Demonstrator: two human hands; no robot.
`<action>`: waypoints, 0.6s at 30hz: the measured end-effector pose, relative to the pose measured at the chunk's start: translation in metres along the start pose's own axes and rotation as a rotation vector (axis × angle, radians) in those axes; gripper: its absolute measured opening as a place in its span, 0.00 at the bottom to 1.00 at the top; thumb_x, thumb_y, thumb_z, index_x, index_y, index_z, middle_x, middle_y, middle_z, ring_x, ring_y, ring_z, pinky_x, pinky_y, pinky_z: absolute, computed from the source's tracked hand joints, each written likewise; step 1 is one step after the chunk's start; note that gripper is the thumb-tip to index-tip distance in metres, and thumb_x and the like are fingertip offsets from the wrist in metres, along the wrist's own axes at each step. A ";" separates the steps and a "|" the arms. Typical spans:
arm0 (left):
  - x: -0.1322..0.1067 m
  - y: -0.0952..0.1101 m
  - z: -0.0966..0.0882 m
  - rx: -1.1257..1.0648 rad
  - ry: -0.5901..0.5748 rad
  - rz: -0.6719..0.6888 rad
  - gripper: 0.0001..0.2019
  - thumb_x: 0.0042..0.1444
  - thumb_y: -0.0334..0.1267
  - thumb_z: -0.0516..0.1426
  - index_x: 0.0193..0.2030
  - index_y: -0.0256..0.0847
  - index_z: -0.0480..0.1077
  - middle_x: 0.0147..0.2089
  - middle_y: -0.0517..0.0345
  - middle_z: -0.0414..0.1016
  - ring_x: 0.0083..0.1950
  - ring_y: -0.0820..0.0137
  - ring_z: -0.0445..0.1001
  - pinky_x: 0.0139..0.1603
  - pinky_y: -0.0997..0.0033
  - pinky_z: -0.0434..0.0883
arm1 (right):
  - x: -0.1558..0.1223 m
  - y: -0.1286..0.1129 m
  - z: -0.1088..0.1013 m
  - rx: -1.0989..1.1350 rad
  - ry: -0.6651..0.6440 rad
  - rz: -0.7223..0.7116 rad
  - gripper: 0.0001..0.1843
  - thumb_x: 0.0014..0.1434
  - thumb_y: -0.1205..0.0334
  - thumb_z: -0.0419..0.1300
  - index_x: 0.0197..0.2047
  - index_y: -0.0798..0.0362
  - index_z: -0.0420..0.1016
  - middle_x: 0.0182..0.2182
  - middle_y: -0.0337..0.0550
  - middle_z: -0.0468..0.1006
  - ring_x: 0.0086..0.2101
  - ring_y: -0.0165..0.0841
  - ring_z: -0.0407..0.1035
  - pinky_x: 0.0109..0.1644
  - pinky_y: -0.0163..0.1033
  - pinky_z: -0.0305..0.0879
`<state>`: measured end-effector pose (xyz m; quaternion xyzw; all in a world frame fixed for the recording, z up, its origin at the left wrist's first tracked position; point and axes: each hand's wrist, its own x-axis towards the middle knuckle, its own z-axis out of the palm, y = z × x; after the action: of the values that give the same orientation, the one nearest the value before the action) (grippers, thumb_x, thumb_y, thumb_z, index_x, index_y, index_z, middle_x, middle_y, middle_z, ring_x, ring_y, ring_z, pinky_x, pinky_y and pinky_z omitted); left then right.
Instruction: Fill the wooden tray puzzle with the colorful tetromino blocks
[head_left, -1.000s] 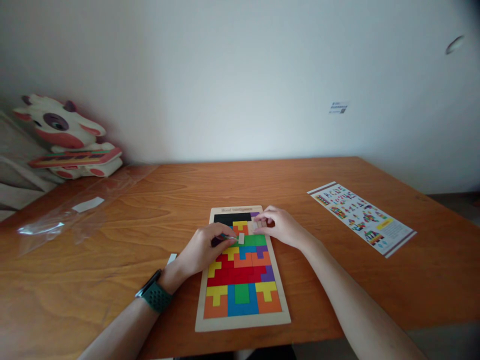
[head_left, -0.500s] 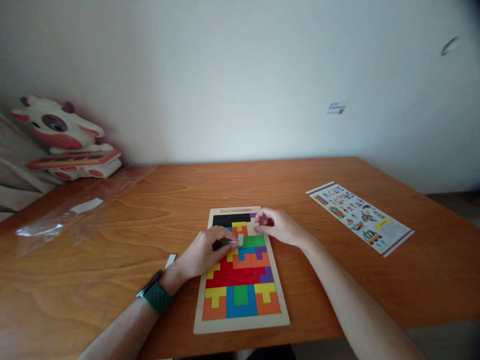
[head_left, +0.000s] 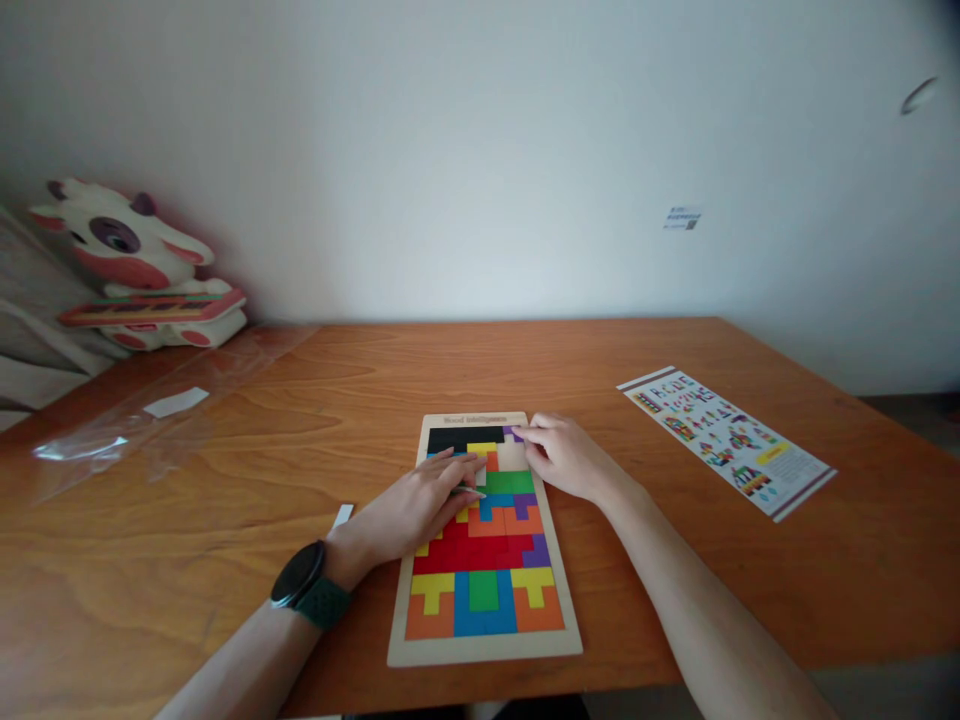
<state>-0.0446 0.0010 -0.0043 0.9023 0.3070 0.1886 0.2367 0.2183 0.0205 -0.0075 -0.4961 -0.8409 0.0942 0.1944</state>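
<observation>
A wooden puzzle board [head_left: 480,650] lies on the table in front of me, filled with coloured block pieces in red, blue, yellow, orange, green, purple and black. My left hand [head_left: 420,500] lies flat across the pieces in the board's upper left half, its fingers stretched toward a green piece [head_left: 510,482]. Nothing shows in its grasp. My right hand [head_left: 566,458] rests at the board's upper right edge, with its fingertips by a small purple piece [head_left: 512,433]. A bare wooden gap [head_left: 512,457] shows between the two hands.
A printed leaflet [head_left: 724,440] lies to the right on the wooden table [head_left: 225,520]. At the far left sit a cow plush toy [head_left: 127,270] and a clear plastic bag [head_left: 150,420]. A small white slip [head_left: 343,516] is near my left wrist, which wears a watch [head_left: 300,580].
My left hand has gone from pinching a piece with curled fingers to lying flat on the pieces. My right hand's fingers have straightened toward the purple piece.
</observation>
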 end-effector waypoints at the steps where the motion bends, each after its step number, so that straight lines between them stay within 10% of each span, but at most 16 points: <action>1: 0.000 -0.001 0.000 0.014 0.009 -0.005 0.17 0.69 0.42 0.51 0.62 0.45 0.64 0.64 0.49 0.70 0.66 0.60 0.68 0.70 0.52 0.61 | 0.000 -0.001 -0.001 -0.024 -0.005 0.001 0.19 0.60 0.72 0.54 0.48 0.55 0.82 0.34 0.50 0.77 0.37 0.39 0.70 0.42 0.43 0.65; 18: 0.001 -0.004 -0.002 -0.055 0.019 -0.015 0.12 0.68 0.42 0.52 0.52 0.44 0.72 0.59 0.50 0.74 0.63 0.60 0.69 0.66 0.54 0.66 | -0.002 0.003 -0.002 0.090 -0.013 0.088 0.13 0.60 0.65 0.62 0.48 0.51 0.80 0.36 0.46 0.77 0.36 0.37 0.72 0.41 0.40 0.64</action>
<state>-0.0469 0.0053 -0.0050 0.8913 0.3109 0.2037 0.2597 0.2226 0.0206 -0.0074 -0.5229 -0.8144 0.1437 0.2066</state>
